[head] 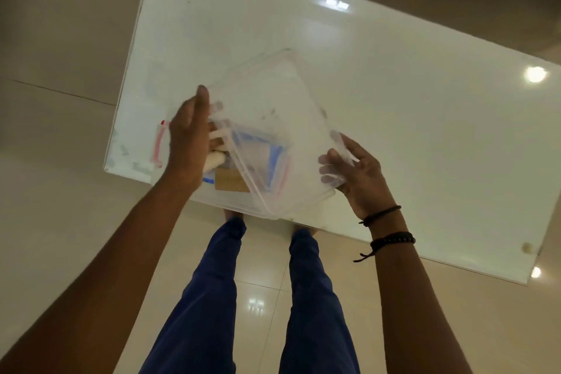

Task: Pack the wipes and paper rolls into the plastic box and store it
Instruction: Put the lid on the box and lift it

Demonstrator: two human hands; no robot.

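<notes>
A clear plastic lid is held tilted over the clear plastic box at the near edge of the white table. My left hand grips the lid's left edge. My right hand holds its right edge, fingers wrapped under the rim. Through the plastic I see a blue-edged wipes pack, a brown cardboard-coloured item and a white roll inside the box. A red-pink latch shows at the box's left end.
The glossy white table stands on a beige tiled floor. My legs in blue trousers are right at its near edge. Black bands circle my right wrist. The table top beyond the box is bare white with light reflections.
</notes>
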